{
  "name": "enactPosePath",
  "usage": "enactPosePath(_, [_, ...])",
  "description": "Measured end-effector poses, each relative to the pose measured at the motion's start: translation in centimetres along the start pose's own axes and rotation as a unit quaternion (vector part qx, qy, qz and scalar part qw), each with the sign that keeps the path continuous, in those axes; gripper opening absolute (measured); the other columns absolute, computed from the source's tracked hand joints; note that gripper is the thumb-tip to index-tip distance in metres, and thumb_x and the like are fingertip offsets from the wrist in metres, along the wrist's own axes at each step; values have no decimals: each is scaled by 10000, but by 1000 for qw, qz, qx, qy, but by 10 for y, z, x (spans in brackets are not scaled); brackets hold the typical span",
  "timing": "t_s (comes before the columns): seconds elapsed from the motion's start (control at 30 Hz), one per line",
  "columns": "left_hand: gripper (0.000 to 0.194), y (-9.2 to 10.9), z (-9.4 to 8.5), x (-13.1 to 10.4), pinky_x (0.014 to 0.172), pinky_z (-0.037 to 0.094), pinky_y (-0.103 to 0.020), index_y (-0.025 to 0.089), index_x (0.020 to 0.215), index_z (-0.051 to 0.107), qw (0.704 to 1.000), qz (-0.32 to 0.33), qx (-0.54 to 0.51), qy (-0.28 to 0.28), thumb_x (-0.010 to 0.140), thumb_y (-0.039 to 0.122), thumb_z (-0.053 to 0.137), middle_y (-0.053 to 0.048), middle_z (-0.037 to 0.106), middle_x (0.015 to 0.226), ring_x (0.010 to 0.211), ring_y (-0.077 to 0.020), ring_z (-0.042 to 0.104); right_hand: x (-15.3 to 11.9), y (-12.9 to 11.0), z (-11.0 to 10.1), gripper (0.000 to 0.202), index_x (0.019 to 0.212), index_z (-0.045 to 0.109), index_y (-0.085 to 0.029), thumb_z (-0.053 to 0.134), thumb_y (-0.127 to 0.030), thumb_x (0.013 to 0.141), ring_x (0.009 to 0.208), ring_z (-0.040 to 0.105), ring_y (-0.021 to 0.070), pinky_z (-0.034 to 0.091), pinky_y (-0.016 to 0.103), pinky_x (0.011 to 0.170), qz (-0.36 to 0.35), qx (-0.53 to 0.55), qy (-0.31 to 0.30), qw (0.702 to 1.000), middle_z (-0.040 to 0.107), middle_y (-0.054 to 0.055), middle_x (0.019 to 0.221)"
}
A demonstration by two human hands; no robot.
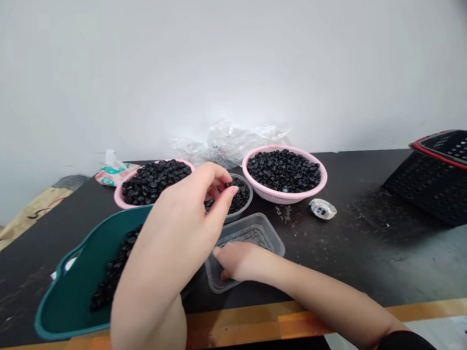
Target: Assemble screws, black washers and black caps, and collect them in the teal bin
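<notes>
The left hand (181, 219) is hovering with its fingers (222, 196) pinched over the small clear bowl (244, 198) of black caps; whether it is holding one, I cannot tell. The right hand (241, 261) is dipping curled fingers into the clear tray (268, 230) of metal clips, just nearer on the desk (378, 251).

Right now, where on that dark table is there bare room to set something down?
The widest bare patch of the table lies right of the clear tub, between the small tape roll and the black crate, though dusted with scraps. The left is crowded: both hands, teal tray, two pink baskets.
</notes>
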State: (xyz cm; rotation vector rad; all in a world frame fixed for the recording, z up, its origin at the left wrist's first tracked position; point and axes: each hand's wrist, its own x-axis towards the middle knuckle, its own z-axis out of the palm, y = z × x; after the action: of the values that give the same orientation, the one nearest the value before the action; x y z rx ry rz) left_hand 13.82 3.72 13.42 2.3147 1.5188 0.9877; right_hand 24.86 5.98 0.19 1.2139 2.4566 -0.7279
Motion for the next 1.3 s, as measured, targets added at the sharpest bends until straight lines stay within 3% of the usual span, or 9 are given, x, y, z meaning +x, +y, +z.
enactPosePath(0.3, [59, 0, 4, 2, 695, 485, -297, 278, 978, 630, 1000, 17, -20, -13, 973, 248, 580, 34, 723, 965, 851, -179, 676, 2, -4, -7, 239, 1170, 692, -149, 641, -323, 1014, 1083, 706, 229, 602, 447, 937, -6, -32, 6, 999, 716, 91, 1204])
enactPosePath(0.53, [84, 2, 6, 4, 741, 529, -307, 272, 981, 632, 998, 46, -34, -11, 968, 225, 564, 6, 734, 980, 872, -196, 693, -1, 29, -21, 286, 1225, 671, -148, 660, -329, 1003, 1090, 700, 237, 603, 450, 936, 86, -36, 3, 996, 697, 104, 1241])
enactPosePath(0.7, [117, 5, 6, 4, 798, 555, -278, 283, 1047, 631, 997, 33, -65, -1, 961, 212, 599, 26, 736, 1018, 937, -170, 706, -3, 50, -33, 302, 1233, 664, -143, 663, -335, 1001, 1075, 700, 235, 605, 447, 925, 101, 5, 7, 995, 693, 106, 1237])
enactPosePath(0.9, [138, 8, 3, -1, 838, 582, -179, 300, 1027, 670, 985, 46, -163, -22, 955, 188, 636, 61, 724, 1043, 968, -108, 706, -38, 68, -57, 206, 967, 684, -139, 602, -318, 1026, 787, 669, 152, 575, 325, 765, 31, 147, 106, 983, 696, 22, 890])
enactPosePath(1.03, [196, 14, -1, -5, 809, 609, -127, 315, 1008, 694, 955, 45, -291, -15, 913, 148, 658, 86, 750, 1044, 934, -93, 740, -92, 64, -69, 391, 955, 564, -196, 278, -406, 1119, 580, 468, 91, 428, 228, 567, -75, 279, 245, 925, 514, -45, 724])
enactPosePath(1.07, [200, 16, -2, -5, 799, 615, -126, 316, 1004, 704, 949, 44, -314, -8, 906, 147, 663, 88, 757, 1030, 906, -92, 745, -105, 59, -69, 397, 926, 530, -209, 268, -436, 1120, 533, 388, 84, 365, 215, 513, -116, 325, 280, 896, 439, -64, 671])
enactPosePath(1.1, [199, 17, -3, -5, 781, 618, -125, 317, 999, 714, 944, 42, -328, -5, 900, 151, 671, 89, 762, 1004, 875, -92, 747, -118, 54, -69, 371, 877, 523, -207, 346, -433, 1112, 512, 333, 79, 307, 212, 484, -188, 403, 310, 841, 392, -73, 630])
enactPosePath(1.2, [186, 21, -5, -5, 723, 626, -137, 321, 978, 738, 937, 42, -346, -27, 900, 163, 677, 83, 760, 891, 801, -99, 741, -143, 36, -67, 327, 791, 551, -189, 505, -324, 1086, 514, 282, 65, 261, 219, 473, -304, 525, 323, 726, 383, -68, 631])
enactPosePath(1.3, [200, 23, -5, -6, 683, 623, -145, 328, 980, 753, 935, 45, -349, -44, 905, 160, 675, 72, 752, 865, 778, -102, 729, -151, 23, -64, 363, 734, 545, -185, 527, -299, 1079, 554, 298, 76, 297, 229, 499, -300, 536, 319, 722, 400, -51, 660])
